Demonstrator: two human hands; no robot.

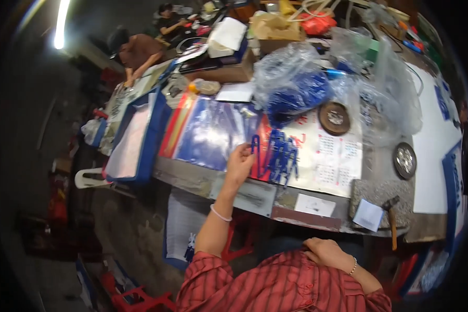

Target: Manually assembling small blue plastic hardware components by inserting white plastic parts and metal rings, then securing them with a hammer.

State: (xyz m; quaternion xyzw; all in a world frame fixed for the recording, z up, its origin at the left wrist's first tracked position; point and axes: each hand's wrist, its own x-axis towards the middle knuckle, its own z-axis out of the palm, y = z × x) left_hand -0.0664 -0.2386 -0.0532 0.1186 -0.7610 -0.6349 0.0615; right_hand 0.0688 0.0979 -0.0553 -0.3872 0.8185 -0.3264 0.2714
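My left hand (240, 162) reaches over the table, its thumb and fingers pinched on a slim blue U-shaped piece (255, 144) that stands up from the fingertips. Just right of it lies a row of similar blue pieces (281, 156) with small metal-looking parts, on a red and white printed sheet (322, 174). Their exact kind is too small to make out. Against the front of my striped red shirt rests my right hand (328, 253), its fingers loosely laid and holding nothing that shows.
A hammer (392, 223) and white paper (369, 215) lie on a stone slab (360, 192). Two round dishes (334, 118) hold small metal bits. Plastic bags (296, 88) crowd the back. A blue bin (150, 151) stands left; other people work farther off.
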